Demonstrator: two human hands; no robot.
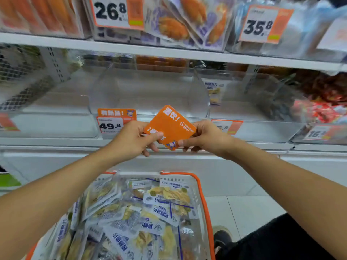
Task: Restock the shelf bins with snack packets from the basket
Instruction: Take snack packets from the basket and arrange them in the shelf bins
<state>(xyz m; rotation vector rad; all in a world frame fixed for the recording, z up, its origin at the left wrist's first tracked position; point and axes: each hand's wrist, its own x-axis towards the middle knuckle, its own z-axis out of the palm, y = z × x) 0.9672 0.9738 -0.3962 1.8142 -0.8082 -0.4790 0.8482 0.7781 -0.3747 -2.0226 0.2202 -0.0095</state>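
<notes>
Shelving (pixel 169 53) takes up most of the view, white and a bit blurry, with clear bins along the middle row. The middle bin (pixel 148 94) right in front looks bare, nothing in it that I can see, and the one to its left seems bare too. The bin to the right has a single white packet (pixel 214 91) standing at the back. Further right there are red packs piled up.

Down below, the basket (pixel 203 203) with the orange rim is still heaped with snack packets (pixel 142 220), white and blue wrappers with yellowish chips showing through. So I'd say restocking has barely started, if at all. Pretty much the whole load is waiting to go up.

Price tags along the shelf edge, a 49.8 tag (pixel 110 125) just left of the hands.

Neither hand has a snack right now. Both are pinching an orange card (pixel 170 126), held tilted in front of the middle bin. Left hand (pixel 131 137) has thumb on top and fingers curled under its left edge, right hand (pixel 202 135) grips the right edge the same way. Looks like some sign, can't read it properly. My guess is it needs to go somewhere before any packets get moved.
</notes>
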